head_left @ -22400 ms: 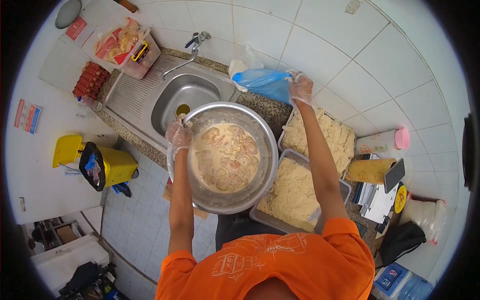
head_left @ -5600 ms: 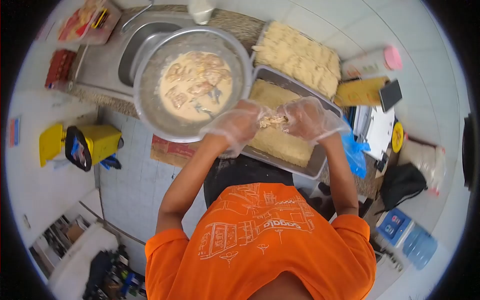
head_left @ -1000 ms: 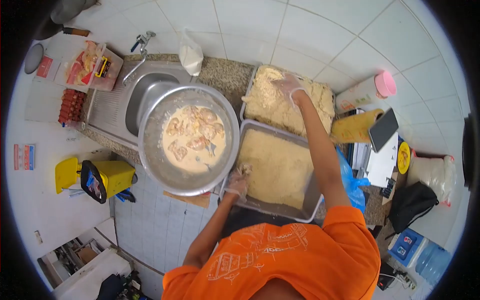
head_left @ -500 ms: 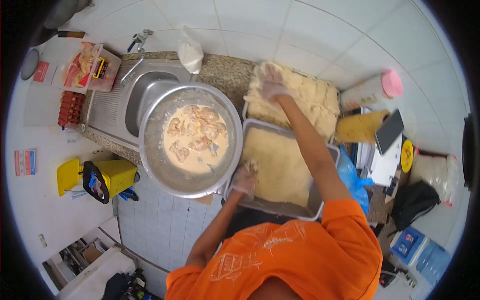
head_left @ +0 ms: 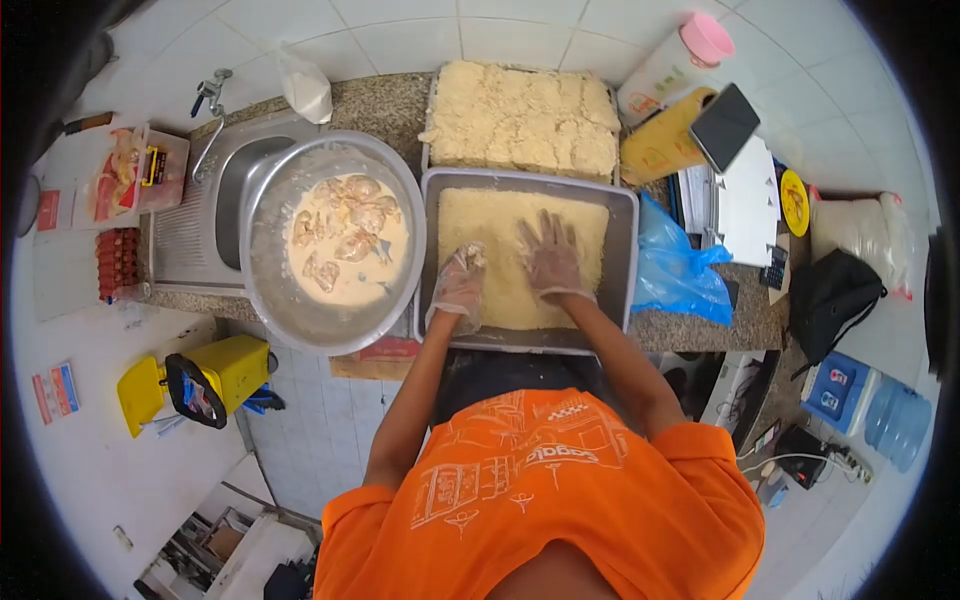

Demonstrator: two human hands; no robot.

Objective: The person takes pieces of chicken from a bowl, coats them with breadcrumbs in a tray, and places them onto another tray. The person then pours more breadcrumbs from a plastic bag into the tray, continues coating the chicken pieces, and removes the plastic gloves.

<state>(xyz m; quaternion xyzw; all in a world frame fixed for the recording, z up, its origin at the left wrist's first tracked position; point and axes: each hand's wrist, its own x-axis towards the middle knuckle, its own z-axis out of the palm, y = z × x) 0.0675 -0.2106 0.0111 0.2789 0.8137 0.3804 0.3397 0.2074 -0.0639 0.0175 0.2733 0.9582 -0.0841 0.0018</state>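
Note:
My right hand [head_left: 552, 258], in a clear plastic glove, lies flat with fingers spread on the pale breadcrumbs [head_left: 520, 305] that fill a grey tray [head_left: 630, 215]. Over the left side of this tray is my left hand [head_left: 458, 285], also gloved. Its fingers are bunched together and caked with clumps of crumbs; whether anything sits inside them I cannot make out. Behind the tray, a second tray holds crumb-coated pieces [head_left: 525, 120] packed side by side. To the left stands a large metal bowl [head_left: 262, 265] with raw chicken pieces [head_left: 355, 245] in a creamy batter.
The bowl overlaps a steel sink [head_left: 228, 205] with a tap [head_left: 210, 95]. A bag of white powder [head_left: 308, 95] leans at the wall. Right of the trays are a blue plastic bag [head_left: 680, 265], a dark phone or tablet [head_left: 725, 128] and a pink-lidded container [head_left: 665, 80].
My right hand has come back from the coated pieces in the rear tray down onto the breadcrumbs. My left hand stays at the front tray's left side. The camera view has turned.

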